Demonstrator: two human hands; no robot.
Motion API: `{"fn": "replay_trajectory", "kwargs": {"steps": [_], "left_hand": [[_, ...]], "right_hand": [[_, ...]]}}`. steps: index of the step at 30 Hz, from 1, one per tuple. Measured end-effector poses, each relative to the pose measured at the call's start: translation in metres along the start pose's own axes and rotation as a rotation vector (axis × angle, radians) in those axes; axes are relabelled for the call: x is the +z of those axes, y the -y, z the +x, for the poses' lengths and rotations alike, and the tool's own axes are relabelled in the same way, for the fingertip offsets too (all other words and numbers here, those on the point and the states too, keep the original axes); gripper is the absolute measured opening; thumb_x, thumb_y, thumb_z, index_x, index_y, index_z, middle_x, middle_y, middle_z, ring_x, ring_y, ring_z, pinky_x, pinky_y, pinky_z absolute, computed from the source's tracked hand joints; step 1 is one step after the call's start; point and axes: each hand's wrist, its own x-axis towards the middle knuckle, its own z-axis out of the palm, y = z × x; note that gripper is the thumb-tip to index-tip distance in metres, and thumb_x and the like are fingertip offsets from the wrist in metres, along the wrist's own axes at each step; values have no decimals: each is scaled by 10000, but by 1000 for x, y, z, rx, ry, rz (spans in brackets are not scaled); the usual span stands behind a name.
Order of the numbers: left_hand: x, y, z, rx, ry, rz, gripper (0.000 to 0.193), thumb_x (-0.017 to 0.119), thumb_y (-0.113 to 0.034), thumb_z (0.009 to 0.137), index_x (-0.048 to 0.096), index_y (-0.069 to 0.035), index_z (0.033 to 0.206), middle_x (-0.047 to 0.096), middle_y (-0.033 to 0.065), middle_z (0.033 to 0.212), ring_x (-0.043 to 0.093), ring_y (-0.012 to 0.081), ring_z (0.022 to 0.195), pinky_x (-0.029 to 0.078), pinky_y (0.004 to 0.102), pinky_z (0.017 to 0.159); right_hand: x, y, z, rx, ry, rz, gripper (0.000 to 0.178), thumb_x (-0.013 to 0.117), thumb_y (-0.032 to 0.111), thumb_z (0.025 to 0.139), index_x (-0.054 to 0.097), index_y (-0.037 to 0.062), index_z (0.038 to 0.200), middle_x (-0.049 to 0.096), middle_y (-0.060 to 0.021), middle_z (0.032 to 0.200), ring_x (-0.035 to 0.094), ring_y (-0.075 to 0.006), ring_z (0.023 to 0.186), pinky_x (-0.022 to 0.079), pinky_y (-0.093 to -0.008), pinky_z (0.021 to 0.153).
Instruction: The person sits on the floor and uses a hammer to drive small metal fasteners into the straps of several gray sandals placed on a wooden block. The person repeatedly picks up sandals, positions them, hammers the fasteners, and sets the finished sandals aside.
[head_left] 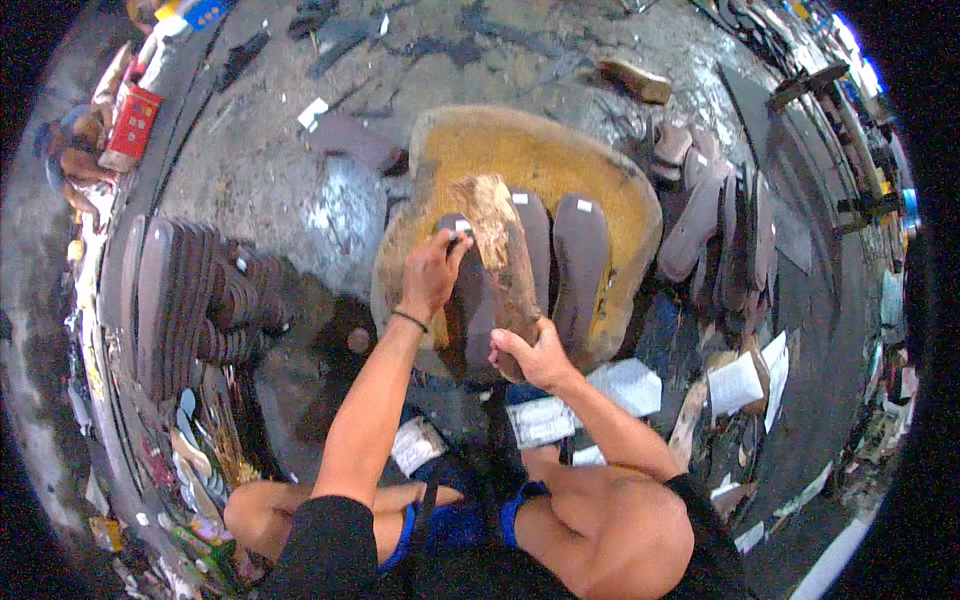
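A worn wooden club (517, 275), split and pale at its far end, is gripped near its lower end by my right hand (535, 355). It lies slanting over the mat, beside a dark brown shoe sole (470, 310). My left hand (432, 270) is at the far end of that sole, its fingers pinched together by a small white label (461, 227). What sits between those fingertips is too small to make out. To the right of the club are two more labelled soles, the middle sole (533, 230) partly covered by the club and the right sole (581, 260) in full view.
A rounded yellow-brown mat (470, 130) bears the soles. Stacked soles (165, 300) stand at left, and piled soles (735, 230) at right. A loose sole (355, 143) and wood piece (637, 80) lie farther off. Papers (625, 387) lie near my knees. Another person (80, 150) is far left.
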Motion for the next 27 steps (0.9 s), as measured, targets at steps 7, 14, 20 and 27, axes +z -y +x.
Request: {"fn": "replay_trajectory", "kwargs": {"steps": [7,14,20,27], "left_hand": [[-55,-58,9,-529,-1,-258,317,644,-289,944,643,11,845,677,61,823,639,140,706,529,296,692],[2,-108,-73,-627,48,-1043,238,628,-106,945,616,29,1141,700,111,1045,661,149,924,553,275,772],[28,-60,34,-483,-92,-984,256,572,-158,981,540,22,1160,698,132,1007,679,162,838,579,285,711],[51,-64,49,-402,-61,-653,247,622,-177,953,611,20,1102,718,98,884,688,136,790,563,277,694]], "right_hand": [[-12,0,1,214,-55,169,344,686,217,870,564,-16,1092,640,-75,883,658,-183,738,561,-344,665],[-30,6,-19,137,-376,153,392,720,287,870,580,6,1106,647,-62,1019,596,-134,926,484,-313,841],[-54,18,-42,-84,-458,28,349,706,133,868,543,-7,1143,656,-65,965,667,-178,831,562,-312,732],[-55,30,-64,-77,-482,-46,363,742,123,829,552,7,1115,669,-54,976,639,-151,880,513,-300,819]]}}
